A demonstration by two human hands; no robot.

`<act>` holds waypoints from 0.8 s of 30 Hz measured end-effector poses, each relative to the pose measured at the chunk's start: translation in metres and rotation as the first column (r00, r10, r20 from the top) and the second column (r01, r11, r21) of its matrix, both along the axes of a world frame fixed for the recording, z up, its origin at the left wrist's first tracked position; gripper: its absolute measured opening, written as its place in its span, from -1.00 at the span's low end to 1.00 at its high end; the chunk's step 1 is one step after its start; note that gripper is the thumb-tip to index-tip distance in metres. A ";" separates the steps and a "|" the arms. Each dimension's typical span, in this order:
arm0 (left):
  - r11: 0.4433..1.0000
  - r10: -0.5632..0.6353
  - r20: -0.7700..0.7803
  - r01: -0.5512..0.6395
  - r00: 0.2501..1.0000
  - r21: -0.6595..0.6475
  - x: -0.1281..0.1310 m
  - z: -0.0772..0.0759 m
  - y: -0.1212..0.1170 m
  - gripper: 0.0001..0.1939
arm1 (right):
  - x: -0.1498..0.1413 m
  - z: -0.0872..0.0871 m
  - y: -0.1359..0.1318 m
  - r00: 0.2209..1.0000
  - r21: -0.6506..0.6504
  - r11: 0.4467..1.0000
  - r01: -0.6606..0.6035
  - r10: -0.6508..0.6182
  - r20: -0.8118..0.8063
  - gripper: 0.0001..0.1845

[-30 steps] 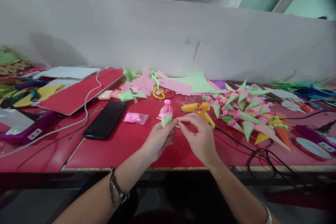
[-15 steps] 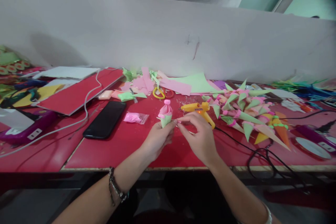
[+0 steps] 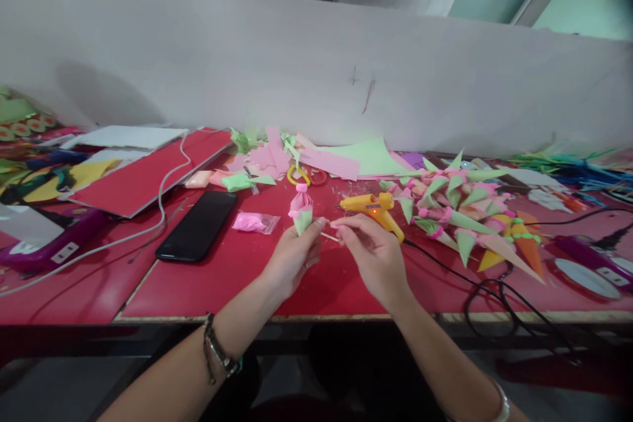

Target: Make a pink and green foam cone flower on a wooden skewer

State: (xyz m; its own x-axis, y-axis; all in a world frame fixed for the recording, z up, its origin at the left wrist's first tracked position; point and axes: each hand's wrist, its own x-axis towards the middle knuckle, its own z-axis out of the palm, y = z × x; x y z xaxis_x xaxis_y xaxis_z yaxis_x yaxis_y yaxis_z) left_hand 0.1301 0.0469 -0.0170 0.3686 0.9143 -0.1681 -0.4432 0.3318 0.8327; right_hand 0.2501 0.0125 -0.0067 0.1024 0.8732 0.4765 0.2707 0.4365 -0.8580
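Observation:
My left hand (image 3: pixel 294 252) is closed around the lower part of a small paper cone (image 3: pixel 303 221). The cone is pale green, with folded pink paper and a pink ball on top, and it stands nearly upright. Close by on the right, the fingers of my right hand (image 3: pixel 373 254) are pinched on a thin pale stick (image 3: pixel 329 237). A small pink bit shows by those fingertips; I cannot tell whether it sits on the stick. Just beyond my right hand lies a yellow glue gun (image 3: pixel 373 204) with a small orange light. A clear packet of pink clay-like material (image 3: pixel 254 222) lies left of the cone.
A black phone (image 3: pixel 198 226) lies at left, near a white cable and red board (image 3: pixel 148 175). Scissors (image 3: pixel 298 175) and pink and green paper (image 3: pixel 366 157) lie at the back. Finished paper cones (image 3: pixel 455 198) are heaped at right, beside looping black cords (image 3: pixel 475 303).
My left hand has moved slightly left with the cone, widening the gap between my hands. More of the thin stick shows between them.

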 end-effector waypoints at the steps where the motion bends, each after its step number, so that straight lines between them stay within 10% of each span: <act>1: 1.000 -0.004 0.003 0.004 1.000 0.002 0.000 0.000 -0.001 -0.65 | 0.000 0.000 0.000 1.000 -0.024 1.000 -0.002 0.001 -0.025 -0.91; 24: 1.000 -0.014 0.036 0.014 0.999 -0.010 0.002 0.002 -0.002 -0.60 | 0.002 -0.006 0.005 0.949 -0.162 0.985 -0.053 -0.001 -0.314 -0.91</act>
State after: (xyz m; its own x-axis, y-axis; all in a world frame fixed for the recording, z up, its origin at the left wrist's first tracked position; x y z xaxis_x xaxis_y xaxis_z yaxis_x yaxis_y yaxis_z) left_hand 0.1325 0.0447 -0.0152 0.3871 0.9074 -0.1636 -0.4682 0.3463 0.8130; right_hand 0.2524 0.0177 -0.0122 0.1986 0.9417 0.2717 -0.0318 0.2833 -0.9585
